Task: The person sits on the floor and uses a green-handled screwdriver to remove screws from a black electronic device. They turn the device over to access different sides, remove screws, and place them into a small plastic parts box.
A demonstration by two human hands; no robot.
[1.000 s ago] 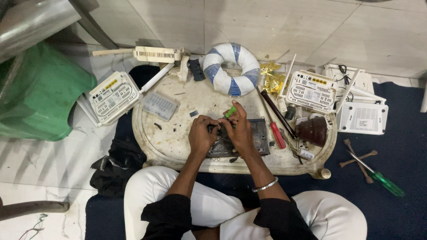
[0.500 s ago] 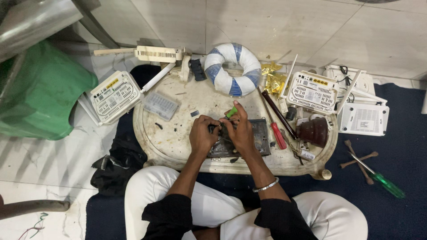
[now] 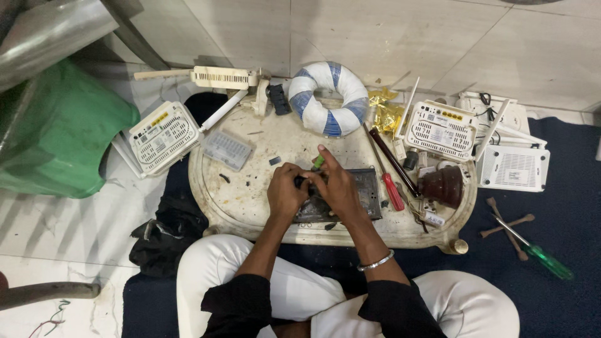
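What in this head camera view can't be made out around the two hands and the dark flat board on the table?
- Head view: the small part gripped between the left hand and right hand is hidden by the fingers.
- The middle of the dark flat circuit board is covered by both hands.
- The small green tool shows only its tip.
- The clear compartment box contents are too small.

Single head camera, looking steeply down from above, moderately near; low table [image 3: 250,206] centred, knees at bottom edge.
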